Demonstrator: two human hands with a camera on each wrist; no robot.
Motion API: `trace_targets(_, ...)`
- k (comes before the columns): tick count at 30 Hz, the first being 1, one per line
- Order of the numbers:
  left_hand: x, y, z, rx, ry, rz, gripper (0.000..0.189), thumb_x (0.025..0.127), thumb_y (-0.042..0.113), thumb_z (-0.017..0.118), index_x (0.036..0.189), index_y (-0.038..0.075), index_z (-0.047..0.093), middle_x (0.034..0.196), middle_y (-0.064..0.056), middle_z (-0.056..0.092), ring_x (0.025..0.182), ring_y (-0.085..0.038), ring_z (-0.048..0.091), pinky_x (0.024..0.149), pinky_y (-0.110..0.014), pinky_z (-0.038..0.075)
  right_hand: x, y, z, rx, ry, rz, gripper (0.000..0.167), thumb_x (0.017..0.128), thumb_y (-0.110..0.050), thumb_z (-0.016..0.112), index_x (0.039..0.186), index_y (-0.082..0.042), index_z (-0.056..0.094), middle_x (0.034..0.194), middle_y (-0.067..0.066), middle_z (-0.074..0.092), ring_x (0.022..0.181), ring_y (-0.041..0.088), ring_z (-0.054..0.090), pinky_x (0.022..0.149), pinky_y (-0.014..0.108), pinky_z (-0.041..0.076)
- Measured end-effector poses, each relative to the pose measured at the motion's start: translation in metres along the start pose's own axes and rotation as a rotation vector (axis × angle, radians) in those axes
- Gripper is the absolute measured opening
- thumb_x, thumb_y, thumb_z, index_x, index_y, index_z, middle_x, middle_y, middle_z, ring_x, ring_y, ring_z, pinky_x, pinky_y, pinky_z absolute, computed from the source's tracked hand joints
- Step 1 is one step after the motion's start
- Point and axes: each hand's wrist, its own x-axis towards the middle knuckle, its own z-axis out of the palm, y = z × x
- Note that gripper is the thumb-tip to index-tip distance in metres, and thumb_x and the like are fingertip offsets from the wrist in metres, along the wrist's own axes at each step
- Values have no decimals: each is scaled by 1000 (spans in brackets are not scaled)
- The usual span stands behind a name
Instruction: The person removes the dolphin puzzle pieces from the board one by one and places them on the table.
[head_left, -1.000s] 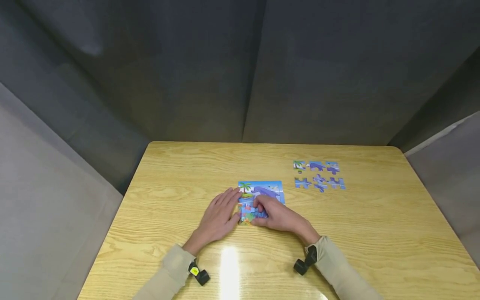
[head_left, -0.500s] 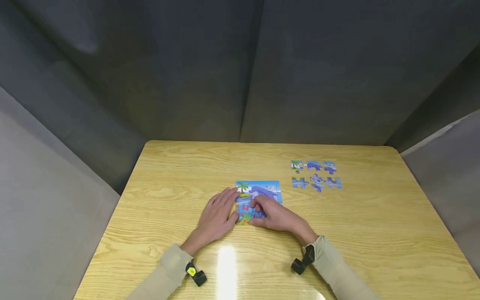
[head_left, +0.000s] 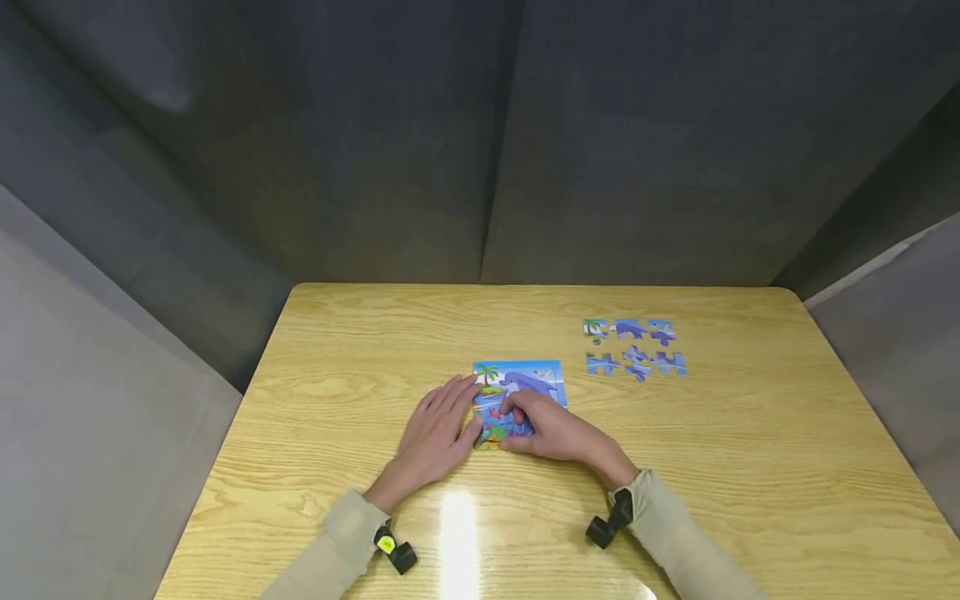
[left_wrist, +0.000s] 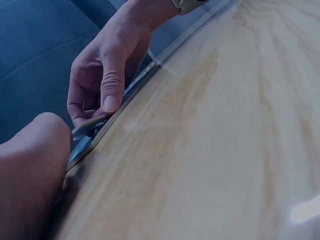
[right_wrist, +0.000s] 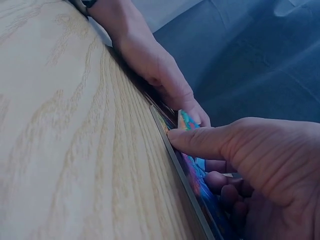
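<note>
In the head view a jigsaw puzzle board [head_left: 517, 367] with a palm tree and dolphin picture lies on the table. My left hand [head_left: 433, 429] rests along its left side, fingers extended, fingertips and thumb at the edge. My right hand [head_left: 553, 427] reaches over the lower right part, thumb and curled fingers pinching a colourful puzzle piece [head_left: 495, 427]. The right wrist view shows this puzzle piece [right_wrist: 186, 120] tilted up from the board beside my left thumb. Its edge also shows in the left wrist view. My right hand hides much of the board's lower right.
Several loose puzzle pieces [head_left: 630, 330] lie in two rows on the wooden table [head_left: 750, 450], right of and beyond the board. Dark curtains [head_left: 390, 167] hang behind the table. Black wrist cameras [head_left: 611, 521] sit on both sleeves.
The near edge of the puzzle piece section under my right hand has risen, and a dark gap shows below it. Both hands stay nearly in place.
</note>
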Motion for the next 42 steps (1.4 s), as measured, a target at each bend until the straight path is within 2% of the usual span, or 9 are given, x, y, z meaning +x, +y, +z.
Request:
trace_targets(8, -1, 1, 0, 2, -14, -20, 58, 112, 47, 36, 160, 16, 42, 167, -2, 38, 157, -26, 28, 125, -50, 25, 2, 2, 5, -48, 53, -17, 34, 86, -26, 85, 108, -8, 67, 86, 3, 57, 76, 13, 51, 68, 26, 45)
trace_targets(14, -1, 1, 1, 3, 4, -5, 56, 111, 42, 41, 159, 15, 43, 166, -4, 40, 156, -27, 31, 124, -49, 25, 1, 3, 11, -96, 100, -18, 31, 83, -28, 84, 104, -11, 68, 84, -2, 57, 74, 9, 50, 66, 24, 45)
trace_targets(20, -4, 1, 3, 27, -20, -20, 63, 106, 46, 45, 161, 15, 41, 167, -2, 37, 156, -26, 29, 125, -48, 25, 0, 0, 10, -77, 97, -26, 30, 77, -26, 83, 99, -13, 66, 83, 0, 58, 73, 10, 52, 64, 23, 46)
trace_targets(28, -2, -1, 1, 107, -22, -9, 77, 96, 54, 52, 161, 15, 38, 167, -3, 37, 156, -26, 30, 123, -49, 28, 1, -5, 0, -75, 56, -23, 35, 77, -30, 85, 101, -16, 64, 90, 0, 60, 79, 13, 55, 67, 24, 47)
trace_targets(34, 0, -1, 1, 109, -93, -36, 91, 97, 76, 44, 166, 19, 29, 172, 2, 26, 159, -22, 20, 125, -48, 24, -5, 0, -13, -27, 92, -3, 38, 79, -27, 88, 107, -15, 66, 96, 2, 65, 84, 20, 61, 73, 29, 51)
trace_targets(42, 0, -1, 4, 110, -74, -14, 97, 94, 83, 40, 166, 18, 28, 172, 1, 28, 159, -22, 21, 124, -49, 26, -26, 20, -30, 8, 175, 20, 40, 79, -21, 88, 113, -9, 70, 91, 6, 66, 76, 23, 59, 67, 26, 49)
